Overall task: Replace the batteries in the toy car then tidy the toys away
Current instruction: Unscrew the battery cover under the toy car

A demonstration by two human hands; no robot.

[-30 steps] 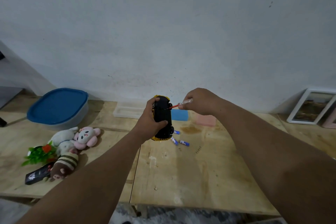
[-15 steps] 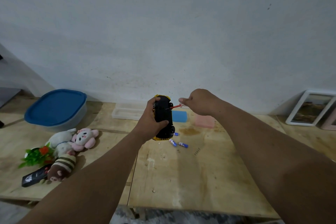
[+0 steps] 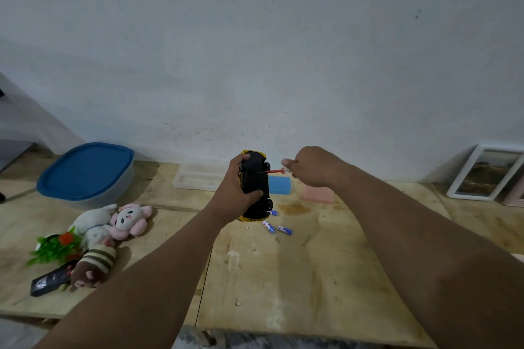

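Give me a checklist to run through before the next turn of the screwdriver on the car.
1. Toy car gripped underside-up in left hand: ok.
2. Screwdriver held in right hand: ok.
3. Tip meets the car's underside: ok; seated in a screw: cannot tell.
4. Batteries within reach on the table: ok.
5. Battery cover off: cannot tell.
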